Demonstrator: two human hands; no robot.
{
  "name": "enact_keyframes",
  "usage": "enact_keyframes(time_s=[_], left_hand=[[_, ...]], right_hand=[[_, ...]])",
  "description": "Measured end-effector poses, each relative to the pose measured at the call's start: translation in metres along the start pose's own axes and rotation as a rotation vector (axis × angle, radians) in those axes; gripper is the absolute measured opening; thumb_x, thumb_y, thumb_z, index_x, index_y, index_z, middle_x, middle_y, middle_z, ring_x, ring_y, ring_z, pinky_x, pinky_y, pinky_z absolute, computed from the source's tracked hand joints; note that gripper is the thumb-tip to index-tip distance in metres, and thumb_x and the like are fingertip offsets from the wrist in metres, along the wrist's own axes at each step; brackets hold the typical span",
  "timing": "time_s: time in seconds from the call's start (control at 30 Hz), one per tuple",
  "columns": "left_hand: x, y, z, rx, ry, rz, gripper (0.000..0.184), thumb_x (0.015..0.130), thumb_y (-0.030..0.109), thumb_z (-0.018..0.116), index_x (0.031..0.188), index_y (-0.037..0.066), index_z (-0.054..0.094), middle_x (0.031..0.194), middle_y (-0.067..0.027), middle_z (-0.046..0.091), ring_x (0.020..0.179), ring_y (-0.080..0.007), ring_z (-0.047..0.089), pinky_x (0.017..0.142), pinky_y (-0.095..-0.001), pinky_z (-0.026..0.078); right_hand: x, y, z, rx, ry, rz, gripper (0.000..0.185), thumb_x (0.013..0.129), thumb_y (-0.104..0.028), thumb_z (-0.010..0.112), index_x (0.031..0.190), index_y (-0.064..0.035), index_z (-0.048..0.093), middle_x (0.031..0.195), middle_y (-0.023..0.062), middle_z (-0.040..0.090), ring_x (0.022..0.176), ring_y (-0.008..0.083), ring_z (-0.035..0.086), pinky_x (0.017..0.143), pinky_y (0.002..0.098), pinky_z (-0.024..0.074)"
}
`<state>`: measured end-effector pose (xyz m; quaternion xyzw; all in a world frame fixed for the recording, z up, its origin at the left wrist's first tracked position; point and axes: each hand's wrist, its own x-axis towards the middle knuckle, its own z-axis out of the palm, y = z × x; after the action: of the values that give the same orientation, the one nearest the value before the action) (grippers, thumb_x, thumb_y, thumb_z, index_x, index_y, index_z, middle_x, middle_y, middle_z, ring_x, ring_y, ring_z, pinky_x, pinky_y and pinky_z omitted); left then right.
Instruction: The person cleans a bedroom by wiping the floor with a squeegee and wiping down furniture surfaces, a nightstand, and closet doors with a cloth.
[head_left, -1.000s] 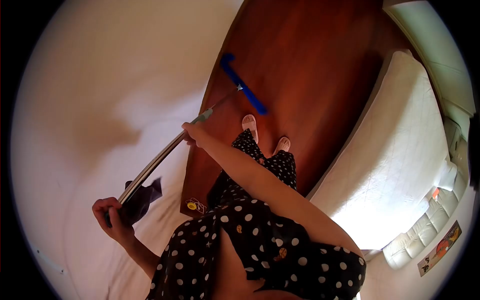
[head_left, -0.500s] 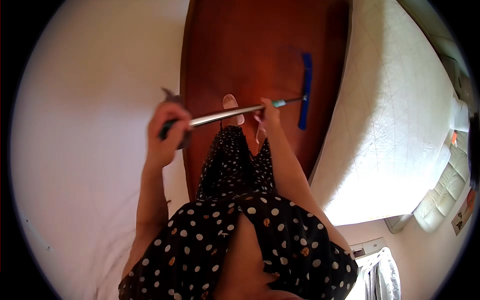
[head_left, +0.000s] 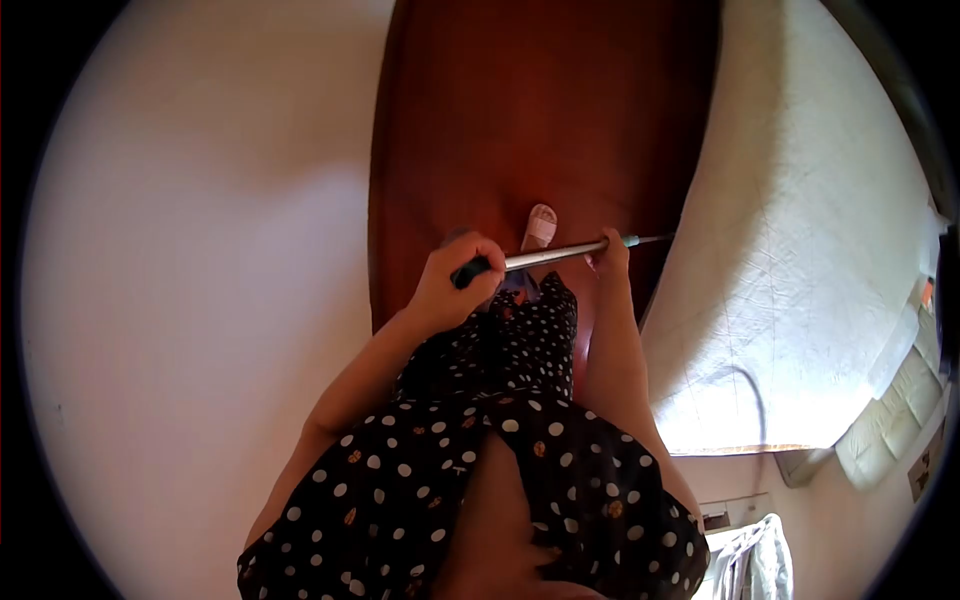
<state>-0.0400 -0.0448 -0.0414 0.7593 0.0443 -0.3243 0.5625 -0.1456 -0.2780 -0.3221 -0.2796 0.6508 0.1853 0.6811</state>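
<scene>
A mop with a silver pole (head_left: 552, 257) reaches across in front of my body, its far end passing beneath the edge of the bed. My left hand (head_left: 450, 283) is wrapped round the black grip at the near end. Farther along the pole, by the teal section, my right hand (head_left: 613, 259) is closed on it. The mop's blue head is out of sight now, apparently beneath the bed. Behind the pole, part of a purplish thing below my left hand is too hidden to name.
A reddish-brown floor (head_left: 520, 100) runs between a pale wall (head_left: 200, 220) on the left and a bed with a white cover (head_left: 800, 250) on the right. A pink slipper (head_left: 541, 226) is on my foot. White cloth (head_left: 755, 560) hangs at lower right.
Both hands and the pole have moved to the right. The blue mop head, earlier on the open floor, has gone from view at the bed's edge. One foot has stepped right.
</scene>
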Motion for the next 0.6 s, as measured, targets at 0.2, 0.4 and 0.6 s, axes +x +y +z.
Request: enact_keyframes(time_s=[0.2,0.4,0.6], left_hand=[[-0.021,0.007,-0.062,-0.048,0.15,0.054,0.01,0.076,0.005,0.057,0.086,0.004,0.054,0.086,-0.0038,0.055,0.076,-0.0114,0.052,0.071,-0.0241,0.043],[-0.058,0.03,-0.1,-0.029,0.417,-0.038,0.009,0.079,0.009,0.052,0.085,0.003,0.05,0.085,-0.006,0.052,0.073,-0.0102,0.047,0.065,-0.0206,0.038],[-0.112,0.041,-0.131,-0.007,0.839,-0.083,0.011,0.086,0.014,0.046,0.086,0.004,0.049,0.08,-0.0038,0.049,0.064,-0.007,0.043,0.055,-0.018,0.036]], right_hand=[[-0.001,0.032,0.062,-0.143,0.01,0.04,0.02,0.079,-0.024,0.061,0.079,-0.0059,0.052,0.063,0.0047,0.051,0.046,0.0161,0.049,0.039,0.0289,0.043],[-0.03,0.044,0.169,-0.464,-0.133,0.01,0.032,0.075,-0.029,0.066,0.09,-0.0027,0.056,0.076,0.0085,0.058,0.056,0.0199,0.057,0.05,0.0366,0.0496],[-0.074,0.102,0.248,-0.594,-0.324,0.025,0.029,0.071,-0.025,0.066,0.084,-0.0003,0.058,0.074,0.0101,0.06,0.053,0.0204,0.058,0.046,0.0365,0.0497]])
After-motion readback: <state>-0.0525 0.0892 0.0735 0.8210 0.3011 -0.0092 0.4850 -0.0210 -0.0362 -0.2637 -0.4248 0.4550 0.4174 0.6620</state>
